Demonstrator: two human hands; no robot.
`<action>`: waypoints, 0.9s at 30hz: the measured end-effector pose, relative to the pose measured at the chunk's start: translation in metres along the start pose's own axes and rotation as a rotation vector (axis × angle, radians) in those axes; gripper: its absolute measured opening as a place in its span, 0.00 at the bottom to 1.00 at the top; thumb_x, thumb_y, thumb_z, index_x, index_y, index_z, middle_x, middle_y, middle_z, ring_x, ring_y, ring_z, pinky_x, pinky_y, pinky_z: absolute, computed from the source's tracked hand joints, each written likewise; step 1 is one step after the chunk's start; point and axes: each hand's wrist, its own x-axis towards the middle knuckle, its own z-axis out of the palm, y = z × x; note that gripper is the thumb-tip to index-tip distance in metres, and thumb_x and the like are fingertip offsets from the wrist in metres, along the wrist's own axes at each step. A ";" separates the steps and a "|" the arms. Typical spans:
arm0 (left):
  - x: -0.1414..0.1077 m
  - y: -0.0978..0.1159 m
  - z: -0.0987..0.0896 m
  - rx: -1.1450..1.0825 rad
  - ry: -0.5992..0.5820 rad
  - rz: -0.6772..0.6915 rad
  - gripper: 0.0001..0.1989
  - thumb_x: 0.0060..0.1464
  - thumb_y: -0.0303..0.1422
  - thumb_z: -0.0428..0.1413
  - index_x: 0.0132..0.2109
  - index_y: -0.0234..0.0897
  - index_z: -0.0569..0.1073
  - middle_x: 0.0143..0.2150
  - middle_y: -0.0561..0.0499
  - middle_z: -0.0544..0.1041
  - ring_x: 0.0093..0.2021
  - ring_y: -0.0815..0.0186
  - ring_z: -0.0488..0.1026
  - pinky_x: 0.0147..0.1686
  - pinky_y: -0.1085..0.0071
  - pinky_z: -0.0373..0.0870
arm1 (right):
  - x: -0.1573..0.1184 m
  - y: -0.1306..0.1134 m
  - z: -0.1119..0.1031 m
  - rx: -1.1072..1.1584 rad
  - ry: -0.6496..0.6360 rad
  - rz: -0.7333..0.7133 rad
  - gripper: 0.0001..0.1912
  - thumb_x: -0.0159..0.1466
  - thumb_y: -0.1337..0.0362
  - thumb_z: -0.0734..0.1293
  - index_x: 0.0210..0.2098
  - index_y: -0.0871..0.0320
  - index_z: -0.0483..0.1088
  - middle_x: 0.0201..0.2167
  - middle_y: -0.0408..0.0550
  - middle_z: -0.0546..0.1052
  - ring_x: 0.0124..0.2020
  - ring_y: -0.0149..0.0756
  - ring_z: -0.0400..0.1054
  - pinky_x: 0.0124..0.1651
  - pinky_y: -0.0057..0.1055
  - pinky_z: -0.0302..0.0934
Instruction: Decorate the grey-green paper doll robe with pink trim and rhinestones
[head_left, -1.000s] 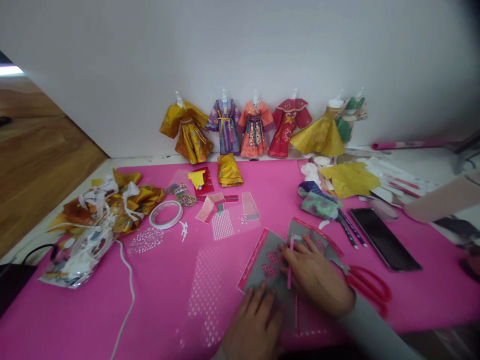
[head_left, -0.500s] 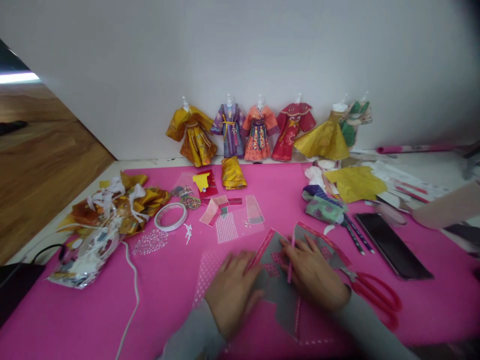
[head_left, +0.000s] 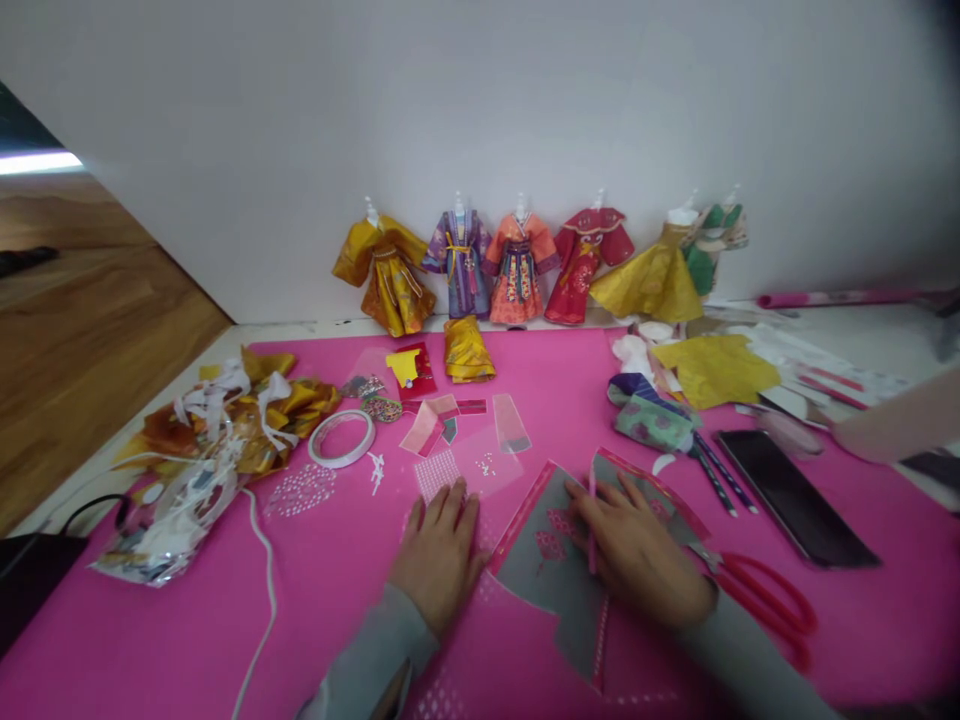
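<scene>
My left hand [head_left: 439, 558] lies flat with its fingers stretched out, its fingertips at the near edge of a sheet of small white dots [head_left: 437, 474]. My right hand [head_left: 637, 548] holds a slim pink pen-like stick [head_left: 592, 530] upright between its fingers. That hand rests on a grey cut-out piece [head_left: 525, 560] with pink edging and pink patterned motifs; I cannot tell if it is fabric or paper. Part of the piece is hidden under the hand. Red-handled scissors [head_left: 765, 590] lie just right of my right wrist.
Doll-sized dresses stand along the wall, among them a purple one [head_left: 459, 262] and a red one [head_left: 589, 265]. A tape roll [head_left: 341, 438] and a fabric heap [head_left: 300, 405] lie left, by a white cord [head_left: 270, 570]. On the right are a phone [head_left: 799, 498] and two pencils [head_left: 720, 475].
My left hand has moved left and away from me, off the grey piece, onto the dotted sheet area. My right hand keeps the pink stick in nearly the same spot.
</scene>
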 end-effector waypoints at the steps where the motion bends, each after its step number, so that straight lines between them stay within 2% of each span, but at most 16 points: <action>1: -0.006 0.001 0.001 0.000 0.016 -0.001 0.24 0.57 0.35 0.53 0.59 0.31 0.66 0.63 0.35 0.62 0.60 0.46 0.61 0.56 0.45 0.59 | 0.000 0.000 -0.001 0.002 -0.008 0.002 0.22 0.61 0.72 0.62 0.56 0.65 0.59 0.45 0.57 0.75 0.51 0.53 0.64 0.57 0.60 0.48; 7: -0.031 0.003 0.014 0.020 0.141 0.013 0.24 0.58 0.39 0.52 0.58 0.32 0.67 0.59 0.36 0.67 0.56 0.49 0.66 0.53 0.47 0.63 | 0.001 0.001 0.000 0.042 0.000 -0.017 0.25 0.62 0.69 0.63 0.58 0.64 0.57 0.46 0.57 0.75 0.53 0.52 0.63 0.58 0.59 0.48; 11: -0.034 0.000 0.015 0.000 0.202 0.015 0.22 0.57 0.37 0.52 0.57 0.32 0.67 0.59 0.35 0.68 0.55 0.48 0.67 0.52 0.46 0.64 | 0.006 0.000 0.004 0.066 0.017 -0.019 0.29 0.62 0.69 0.63 0.61 0.65 0.53 0.42 0.54 0.76 0.52 0.53 0.62 0.58 0.59 0.47; 14: -0.036 0.000 0.012 -0.016 0.278 0.021 0.19 0.58 0.34 0.50 0.55 0.32 0.69 0.58 0.35 0.68 0.54 0.47 0.67 0.51 0.44 0.65 | 0.010 0.000 0.005 0.072 0.012 -0.003 0.30 0.61 0.69 0.65 0.61 0.65 0.52 0.43 0.54 0.76 0.52 0.53 0.62 0.58 0.58 0.48; 17: -0.042 0.011 0.015 -0.061 0.386 0.094 0.17 0.59 0.30 0.47 0.54 0.32 0.69 0.56 0.37 0.70 0.53 0.50 0.68 0.51 0.47 0.66 | 0.011 -0.002 0.006 0.083 0.008 0.004 0.30 0.62 0.68 0.65 0.61 0.66 0.52 0.44 0.54 0.76 0.53 0.53 0.62 0.59 0.57 0.47; 20: -0.051 0.030 0.025 -0.118 0.474 0.262 0.15 0.60 0.29 0.47 0.51 0.35 0.71 0.54 0.42 0.73 0.54 0.56 0.69 0.53 0.57 0.66 | 0.008 -0.008 0.005 0.108 0.011 -0.012 0.27 0.62 0.68 0.65 0.59 0.64 0.54 0.45 0.53 0.76 0.54 0.52 0.61 0.60 0.57 0.46; 21: -0.053 0.037 0.029 -0.134 0.478 0.344 0.14 0.60 0.30 0.48 0.50 0.36 0.72 0.54 0.43 0.73 0.54 0.57 0.69 0.52 0.60 0.67 | 0.007 -0.010 0.006 0.117 0.014 -0.027 0.25 0.63 0.68 0.64 0.58 0.62 0.56 0.46 0.53 0.75 0.54 0.51 0.61 0.60 0.57 0.47; 23: -0.054 0.046 0.034 -0.147 0.396 0.415 0.16 0.60 0.36 0.51 0.52 0.37 0.71 0.55 0.44 0.72 0.55 0.57 0.69 0.51 0.62 0.68 | 0.005 -0.015 0.007 0.122 0.023 -0.063 0.21 0.64 0.68 0.63 0.56 0.61 0.58 0.49 0.54 0.74 0.55 0.50 0.61 0.60 0.56 0.47; 25: -0.053 0.051 0.035 -0.149 0.305 0.401 0.21 0.58 0.43 0.52 0.55 0.36 0.69 0.57 0.43 0.71 0.55 0.55 0.69 0.50 0.61 0.69 | 0.004 -0.018 0.008 0.114 0.032 -0.086 0.21 0.63 0.68 0.63 0.55 0.61 0.58 0.52 0.55 0.72 0.56 0.50 0.61 0.60 0.56 0.47; 27: -0.052 0.050 0.035 -0.149 0.249 0.365 0.24 0.58 0.46 0.52 0.56 0.37 0.68 0.58 0.43 0.70 0.55 0.54 0.68 0.50 0.59 0.69 | 0.004 -0.019 0.010 0.110 0.037 -0.082 0.24 0.63 0.68 0.64 0.57 0.63 0.56 0.51 0.55 0.72 0.55 0.50 0.61 0.60 0.56 0.46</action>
